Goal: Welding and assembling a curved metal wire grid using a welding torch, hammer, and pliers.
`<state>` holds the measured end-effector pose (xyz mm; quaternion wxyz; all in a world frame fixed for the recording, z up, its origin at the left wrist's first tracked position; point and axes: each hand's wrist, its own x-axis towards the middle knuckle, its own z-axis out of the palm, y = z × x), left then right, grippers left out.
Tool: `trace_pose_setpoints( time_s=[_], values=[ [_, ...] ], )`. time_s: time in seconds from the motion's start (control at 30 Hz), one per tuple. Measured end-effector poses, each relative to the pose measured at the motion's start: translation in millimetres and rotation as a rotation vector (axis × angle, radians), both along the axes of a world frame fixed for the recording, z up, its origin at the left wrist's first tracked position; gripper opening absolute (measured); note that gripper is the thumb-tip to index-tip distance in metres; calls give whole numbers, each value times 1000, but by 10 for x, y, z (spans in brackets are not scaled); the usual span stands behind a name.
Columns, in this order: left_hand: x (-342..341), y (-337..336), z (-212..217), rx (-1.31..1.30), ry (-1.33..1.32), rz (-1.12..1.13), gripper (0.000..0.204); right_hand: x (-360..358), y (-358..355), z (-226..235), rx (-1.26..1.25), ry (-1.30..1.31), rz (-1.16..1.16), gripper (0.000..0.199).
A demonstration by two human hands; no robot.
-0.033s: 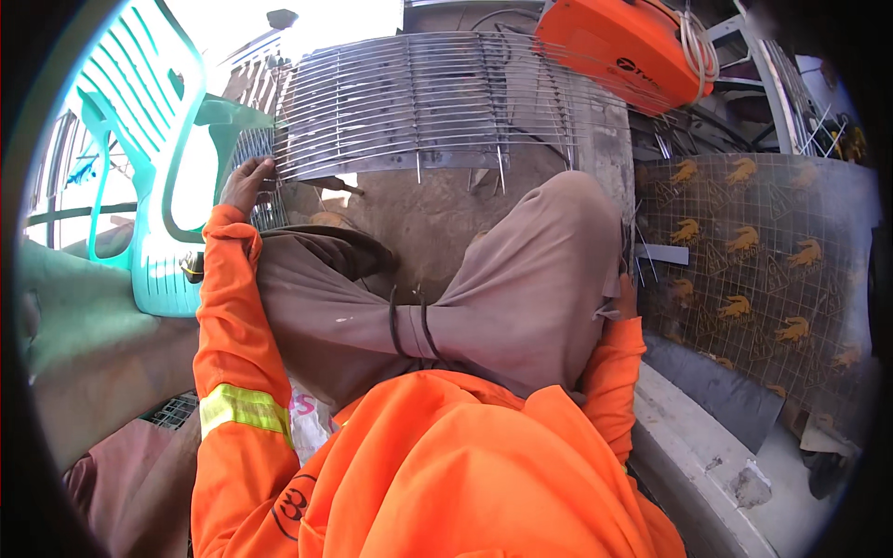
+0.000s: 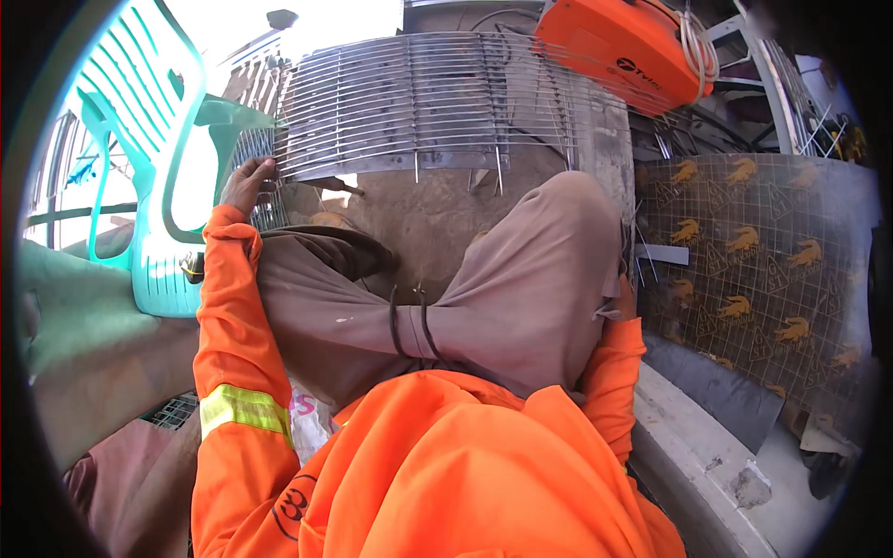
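A grid of thin metal rods (image 2: 391, 112) spans the space beyond my knees, with long rods running left to right and a few cross rods whose ends stick out toward me. My left hand (image 2: 245, 186) is at its near left corner, thumb and fingers curled together on the edge. My right hand (image 2: 625, 298) rests low beside my right knee. The trouser leg covers most of it, so its fingers and anything in them are hidden.
A green plastic chair (image 2: 167, 270) stands close on the left. An orange machine (image 2: 623, 46) with a coiled pale cable (image 2: 699, 60) is at the far right. A dark patterned board (image 2: 753, 270) lies right of my knee, beside a concrete ledge (image 2: 688, 446).
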<state>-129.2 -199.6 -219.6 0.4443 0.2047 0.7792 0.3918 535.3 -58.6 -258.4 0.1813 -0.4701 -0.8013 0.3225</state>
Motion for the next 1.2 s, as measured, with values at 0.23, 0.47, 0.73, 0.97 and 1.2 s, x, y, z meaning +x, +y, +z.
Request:
trace_pose_setpoints(
  time_s=[0.23,0.47,0.73,0.97,1.2],
  values=[
    [6,25,2,-34,83,-57,40,-174,-60,145,-210,108,-82,51],
    [-145,-39,-133,-25,80,-28,37,-686,-42,827,-511,36,-53,43],
    [-212,12,-266,-1,77,-43,33,-762,-115,901,-433,5,-58,39],
    [-149,3,-171,-12,47,-37,33,-697,-152,670,-381,165,-95,34],
    [-172,-45,-175,-32,35,-50,24,-604,-96,542,-494,266,-105,28]
  ],
)
